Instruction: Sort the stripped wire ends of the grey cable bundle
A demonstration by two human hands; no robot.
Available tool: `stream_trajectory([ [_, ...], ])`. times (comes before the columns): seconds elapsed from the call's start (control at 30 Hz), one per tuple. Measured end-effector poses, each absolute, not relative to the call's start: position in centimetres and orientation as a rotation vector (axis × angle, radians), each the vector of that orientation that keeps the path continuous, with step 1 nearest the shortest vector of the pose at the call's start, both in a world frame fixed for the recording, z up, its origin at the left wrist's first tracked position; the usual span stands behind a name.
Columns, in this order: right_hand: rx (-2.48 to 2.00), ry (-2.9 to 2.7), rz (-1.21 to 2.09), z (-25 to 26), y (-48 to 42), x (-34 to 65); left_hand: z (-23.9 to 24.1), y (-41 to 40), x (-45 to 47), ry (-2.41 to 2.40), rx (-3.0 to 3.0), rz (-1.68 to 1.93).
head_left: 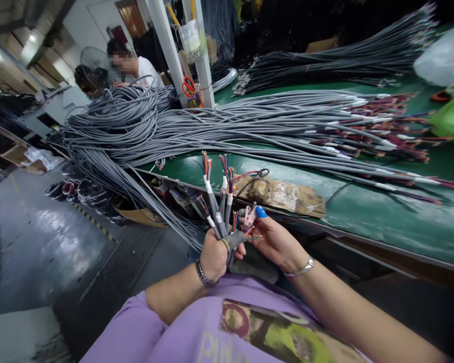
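Note:
My left hand (216, 254) is wrapped round a bunch of grey cables (213, 202) in front of my body. Their upper ends are stripped, with white tape below fanned-out coloured wires (231, 176). A grey cover sits on my left thumb. Just to the right, my right hand (276, 242) pinches a small pale pink piece (249, 216), whose exact kind I cannot make out. A blue cover (261, 212) is on a right fingertip. Thin orange and green wires from one cable reach toward the right fingers.
Long grey cables (212, 123) lie across the green bench (412, 222), some hanging over its edge. A worn wooden board (287, 195) lies at the front edge. Behind are black cables (325, 63), a white post (202, 65) and a seated person (147, 73).

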State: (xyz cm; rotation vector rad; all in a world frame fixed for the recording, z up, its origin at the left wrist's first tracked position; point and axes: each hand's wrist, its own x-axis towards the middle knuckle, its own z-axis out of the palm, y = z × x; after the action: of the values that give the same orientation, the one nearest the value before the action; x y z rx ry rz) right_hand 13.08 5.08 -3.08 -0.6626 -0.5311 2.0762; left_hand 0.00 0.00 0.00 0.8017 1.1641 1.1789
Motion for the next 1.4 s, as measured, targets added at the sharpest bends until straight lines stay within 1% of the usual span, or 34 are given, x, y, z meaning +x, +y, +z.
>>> stream_trajectory([
  [0.33,-0.630,-0.442,2.076,-3.2,5.4,13.1,-0.5,0.4,0.3,1.210,0.749,1.202],
  [0.6,-0.529,-0.559,2.097,-3.4,5.4,12.8,-0.7,0.3,0.3,1.200,0.727,1.242],
  [0.8,-0.519,-0.601,2.069,-4.1,5.4,12.8,-0.9,0.0,0.6,1.206,0.757,1.186],
  [1.0,-0.531,-0.607,2.097,-3.1,4.9,13.0,-0.8,-0.2,0.3,1.193,0.772,1.204],
  [1.13,-0.494,-0.837,2.177,-2.6,3.5,13.6,-1.3,-0.6,-0.1,1.207,0.764,1.227],
  [1.3,-0.709,-1.078,1.999,-2.4,2.2,13.8,-2.2,-1.3,-0.7,1.221,0.844,1.163],
  [1.4,-0.763,-1.225,1.952,-1.9,2.1,13.9,-2.3,-1.3,-1.2,1.165,0.893,1.030],
])
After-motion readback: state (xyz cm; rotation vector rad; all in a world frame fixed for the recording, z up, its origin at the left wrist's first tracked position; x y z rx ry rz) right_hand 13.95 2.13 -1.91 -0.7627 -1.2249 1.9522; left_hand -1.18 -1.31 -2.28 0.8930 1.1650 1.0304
